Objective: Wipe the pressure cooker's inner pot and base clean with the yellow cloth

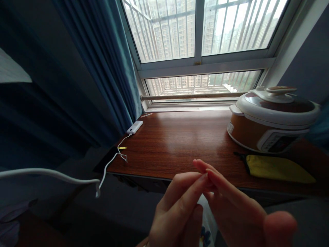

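Observation:
In front of the desk edge, my left hand [177, 209] is closed, its bent fingers pressed against the fingertips of my right hand [236, 209]. The right hand's fingers are stretched out toward the left one, and its thumb sticks out to the side, close to the camera. No object shows between the two hands, though where the fingers meet is partly hidden. Beyond them lies the brown wooden desk [177, 144].
A white and orange electric cooker [269, 120] with a lid stands at the desk's right. Before it lies a yellow-green pouch [280, 168]. At the left are a white power bank [135, 127] and a white cable [104, 171]. Blue curtains [102, 61] hang beside the window [197, 34].

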Available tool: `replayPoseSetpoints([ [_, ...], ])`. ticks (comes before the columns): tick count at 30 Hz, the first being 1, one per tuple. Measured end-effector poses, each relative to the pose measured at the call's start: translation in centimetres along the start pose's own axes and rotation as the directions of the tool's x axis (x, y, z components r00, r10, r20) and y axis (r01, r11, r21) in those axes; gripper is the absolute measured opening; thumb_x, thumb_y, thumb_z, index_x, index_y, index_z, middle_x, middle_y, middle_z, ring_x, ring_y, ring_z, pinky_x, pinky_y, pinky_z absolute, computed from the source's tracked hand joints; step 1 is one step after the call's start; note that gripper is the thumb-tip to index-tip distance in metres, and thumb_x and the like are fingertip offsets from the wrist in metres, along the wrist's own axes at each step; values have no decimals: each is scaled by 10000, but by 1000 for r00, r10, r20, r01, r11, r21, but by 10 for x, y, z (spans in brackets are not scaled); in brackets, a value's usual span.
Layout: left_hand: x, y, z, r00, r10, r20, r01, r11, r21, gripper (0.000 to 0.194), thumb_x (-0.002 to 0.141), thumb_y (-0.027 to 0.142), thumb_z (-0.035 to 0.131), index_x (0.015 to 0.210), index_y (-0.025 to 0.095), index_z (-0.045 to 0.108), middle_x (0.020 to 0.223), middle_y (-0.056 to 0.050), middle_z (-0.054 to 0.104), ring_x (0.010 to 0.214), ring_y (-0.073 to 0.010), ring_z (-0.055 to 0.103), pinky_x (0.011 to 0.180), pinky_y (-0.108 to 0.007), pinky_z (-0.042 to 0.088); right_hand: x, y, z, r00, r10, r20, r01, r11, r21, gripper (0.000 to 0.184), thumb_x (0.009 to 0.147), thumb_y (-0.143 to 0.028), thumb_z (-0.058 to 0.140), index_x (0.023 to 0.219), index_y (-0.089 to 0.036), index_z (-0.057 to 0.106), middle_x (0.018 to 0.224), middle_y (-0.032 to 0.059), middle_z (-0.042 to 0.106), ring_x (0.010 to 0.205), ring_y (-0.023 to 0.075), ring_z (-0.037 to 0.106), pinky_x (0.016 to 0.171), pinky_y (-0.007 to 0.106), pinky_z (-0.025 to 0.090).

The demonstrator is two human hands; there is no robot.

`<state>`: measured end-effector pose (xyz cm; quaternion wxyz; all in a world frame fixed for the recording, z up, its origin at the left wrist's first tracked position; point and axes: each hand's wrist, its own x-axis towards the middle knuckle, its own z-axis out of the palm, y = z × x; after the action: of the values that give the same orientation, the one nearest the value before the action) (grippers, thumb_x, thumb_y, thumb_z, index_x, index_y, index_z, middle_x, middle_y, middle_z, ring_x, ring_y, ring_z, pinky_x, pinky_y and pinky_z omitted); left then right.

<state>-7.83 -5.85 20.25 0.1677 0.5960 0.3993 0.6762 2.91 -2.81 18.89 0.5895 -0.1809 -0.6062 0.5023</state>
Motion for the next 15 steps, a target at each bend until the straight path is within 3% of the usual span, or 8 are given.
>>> replayPoseSetpoints([
  [4,4,6,-6,997,16,79,-19,999,38,314,843,153,504,1126,219,623,1068,-79,624,947,-203,607,790,-283,521,1,9,-3,992,-118,48,120,991,-50,573,874,-592,193,1203,-304,562,1223,41,583,1177,260,494,959,454,407],
  [8,5,6,-11,987,67,149,-77,995,68,357,847,132,492,1187,199,578,1094,-87,604,972,-193,598,805,-258,515,1,11,-3,985,-160,59,164,983,-80,567,888,-569,192,1239,-281,531,1282,38,534,1264,269,389,1032,481,316],
  [15,8,3,-15,968,113,226,-149,978,149,402,855,159,494,1251,226,521,1109,-72,591,938,-168,612,741,-202,533,1,4,-2,993,-103,60,106,994,-39,580,859,-611,264,1232,-265,542,1295,49,521,1322,303,272,1051,538,251],
])
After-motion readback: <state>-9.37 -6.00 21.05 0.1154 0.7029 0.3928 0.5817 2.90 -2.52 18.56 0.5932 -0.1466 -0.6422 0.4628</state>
